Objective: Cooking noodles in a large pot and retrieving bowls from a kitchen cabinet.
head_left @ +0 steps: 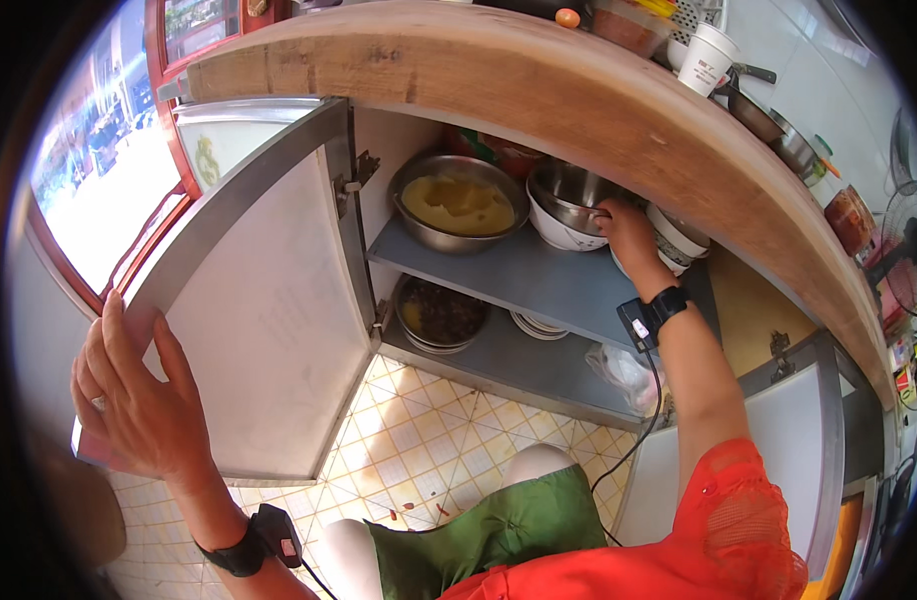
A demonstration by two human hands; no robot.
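Note:
My right hand reaches onto the upper cabinet shelf and grips the rim of a stainless steel bowl, which rests in a white patterned bowl. Stacked bowls stand just right of that hand. To its left is a large metal basin with a yellow substance inside. My left hand lies at the outer edge of the swung-out cabinet door, thumb and fingers apart on either side of the edge; how firmly it holds is unclear.
Below, the lower shelf carries a bowl of dark food, plates and a plastic bag. A second door stands out at right. Overhead runs a thick wooden counter edge with a paper cup and pans.

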